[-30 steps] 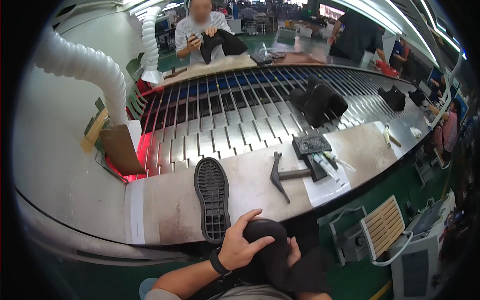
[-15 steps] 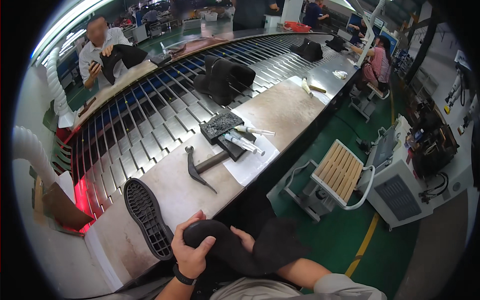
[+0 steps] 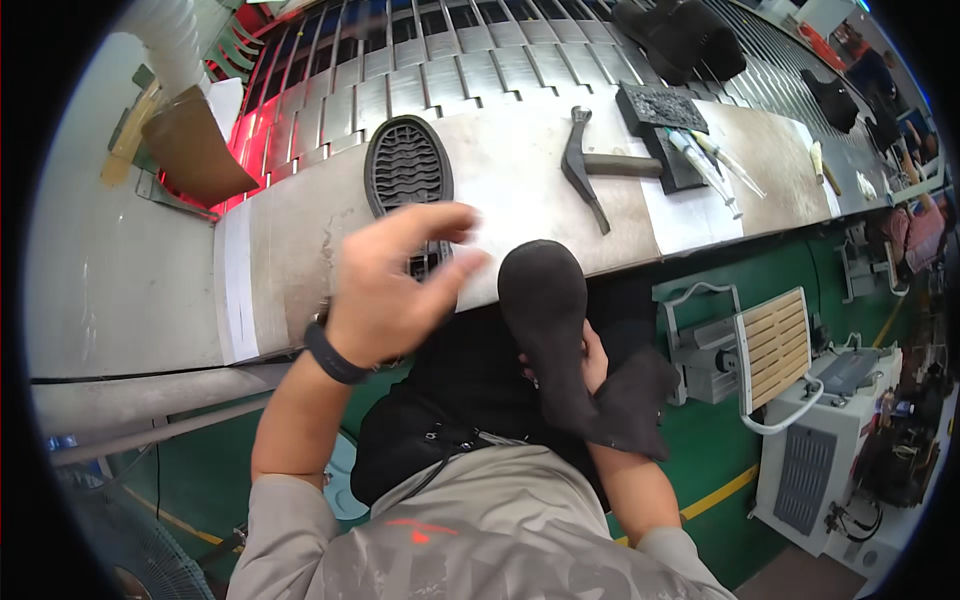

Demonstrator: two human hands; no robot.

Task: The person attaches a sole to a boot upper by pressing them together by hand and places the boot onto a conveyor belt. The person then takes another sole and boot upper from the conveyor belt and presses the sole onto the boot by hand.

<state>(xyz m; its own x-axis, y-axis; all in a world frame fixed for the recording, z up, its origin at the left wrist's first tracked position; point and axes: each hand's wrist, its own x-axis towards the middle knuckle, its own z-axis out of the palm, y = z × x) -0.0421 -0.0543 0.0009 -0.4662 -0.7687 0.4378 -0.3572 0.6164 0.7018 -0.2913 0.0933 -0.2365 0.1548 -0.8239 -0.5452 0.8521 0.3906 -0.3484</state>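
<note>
While boot [image 3: 556,325] borders bench edge [image 3: 630,262], left hand [image 3: 388,285] apart

Sole [image 3: 409,165] on bench [image 3: 510,195], hammer [image 3: 610,165] to its right, conveyor [image 3: 460,78] behind

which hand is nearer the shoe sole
Left. The left hand is in front of the sole, hiding part of it; the right hand is farther off to the right, holding the black boot.
</note>
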